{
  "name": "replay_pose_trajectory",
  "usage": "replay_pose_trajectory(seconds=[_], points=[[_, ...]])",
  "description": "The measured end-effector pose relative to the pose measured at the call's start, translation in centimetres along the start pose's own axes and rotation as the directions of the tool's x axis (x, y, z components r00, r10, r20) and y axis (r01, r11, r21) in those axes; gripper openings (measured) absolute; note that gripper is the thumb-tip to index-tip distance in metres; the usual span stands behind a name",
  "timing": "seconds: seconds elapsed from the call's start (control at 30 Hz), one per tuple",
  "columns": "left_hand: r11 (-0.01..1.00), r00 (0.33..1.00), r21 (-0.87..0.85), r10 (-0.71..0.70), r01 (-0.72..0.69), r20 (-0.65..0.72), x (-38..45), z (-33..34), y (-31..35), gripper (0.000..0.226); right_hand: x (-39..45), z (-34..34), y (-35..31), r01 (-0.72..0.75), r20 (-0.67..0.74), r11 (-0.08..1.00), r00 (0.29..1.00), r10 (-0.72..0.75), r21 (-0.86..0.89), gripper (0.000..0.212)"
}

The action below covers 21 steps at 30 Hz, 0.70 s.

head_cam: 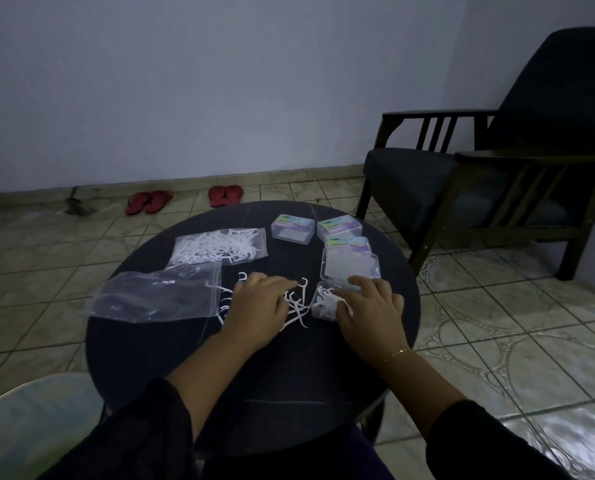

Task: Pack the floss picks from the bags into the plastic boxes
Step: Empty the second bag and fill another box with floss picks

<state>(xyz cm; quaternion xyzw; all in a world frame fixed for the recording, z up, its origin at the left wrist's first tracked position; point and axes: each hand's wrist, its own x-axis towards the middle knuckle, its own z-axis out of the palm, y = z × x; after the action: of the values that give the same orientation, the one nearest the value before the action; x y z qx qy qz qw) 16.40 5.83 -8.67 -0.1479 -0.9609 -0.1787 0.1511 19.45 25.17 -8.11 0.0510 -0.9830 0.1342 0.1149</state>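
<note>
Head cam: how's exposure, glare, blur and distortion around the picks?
Head view: dim and underexposed, blue cast; round dark table nearly black, so the loose white floss picks stand out. Glare on the glossy floor tiles at lower right. Wide-angle bending at the edges. Soft detail on both hands; no strong motion blur.

Round dark table [143, 362] standing on tiled floor [497, 327]; armchair [479, 174] sitting right; two pairs of red flip-flops [149, 201] lying by wall [220, 81].

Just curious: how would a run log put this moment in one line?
left hand: on loose floss picks | right hand: on open box | full bag: untouched
</note>
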Motion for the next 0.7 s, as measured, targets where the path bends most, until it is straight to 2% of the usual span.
replay_pose_trajectory(seconds=[0.13, 0.27, 0.4, 0.53, 0.6, 0.7], points=[[0.972, 0.983, 0.152, -0.184, 0.181, 0.004, -0.9, -1.7, -2.7, 0.047, 0.8, -0.2, -2.6, 0.126, 0.034, 0.992, 0.991, -0.126, -0.008, 0.038], [0.947, 0.951, 0.17, -0.292, 0.273, 0.1, -1.3, -2.8, -4.3, 0.048, 2.0, 0.5, -5.3, 0.244, 0.165, 0.967, 0.959, -0.229, -0.079, 0.046], [0.947, 0.921, 0.04, -0.32, 0.319, 0.222, -1.8, -2.8, -4.9, 0.048, 2.6, 1.2, -7.0, 0.286, 0.353, 0.947, 0.91, -0.219, -0.149, 0.067], [0.952, 0.917, -0.035, -0.283, 0.305, 0.282, -1.8, -3.2, -5.5, 0.053, 3.3, 1.6, -7.2, 0.28, 0.388, 0.944, 0.901, -0.195, -0.175, 0.075], [0.953, 0.882, -0.008, -0.276, 0.302, 0.381, -1.6, -3.6, -5.9, 0.064, 3.8, 1.5, -7.1, 0.266, 0.383, 0.945, 0.907, -0.177, -0.192, 0.081], [0.965, 0.8, 0.123, -0.262, 0.232, 0.541, -1.3, -4.3, -6.6, 0.084, 4.5, 1.4, -7.1, 0.231, 0.415, 0.944, 0.902, -0.116, -0.237, 0.085]])
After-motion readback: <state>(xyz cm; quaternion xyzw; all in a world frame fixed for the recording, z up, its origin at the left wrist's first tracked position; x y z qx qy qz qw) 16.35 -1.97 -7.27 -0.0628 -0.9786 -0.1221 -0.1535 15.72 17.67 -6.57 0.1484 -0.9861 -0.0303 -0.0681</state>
